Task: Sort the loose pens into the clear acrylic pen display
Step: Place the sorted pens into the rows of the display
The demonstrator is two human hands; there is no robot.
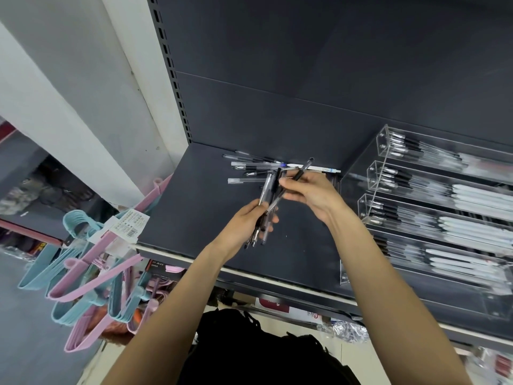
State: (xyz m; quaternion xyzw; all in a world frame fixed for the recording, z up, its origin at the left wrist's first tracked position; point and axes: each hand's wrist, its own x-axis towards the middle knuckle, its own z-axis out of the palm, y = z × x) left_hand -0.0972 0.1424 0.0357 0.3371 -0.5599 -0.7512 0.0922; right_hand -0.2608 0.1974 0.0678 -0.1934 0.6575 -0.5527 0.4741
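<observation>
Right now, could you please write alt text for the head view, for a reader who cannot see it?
The left hand grips a bundle of black and clear pens while the right hand pulls one black pen from it, above a dark grey shelf. More loose pens lie behind; the clear acrylic pen display stands right.

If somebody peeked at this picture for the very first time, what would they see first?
Probably the two bare hands in the middle: the left hand grips a bundle of black and clear pens, while the right hand pinches one black pen above it. Next, the tiered clear acrylic pen display at right, and the pink and blue plastic hangers at lower left.
</observation>
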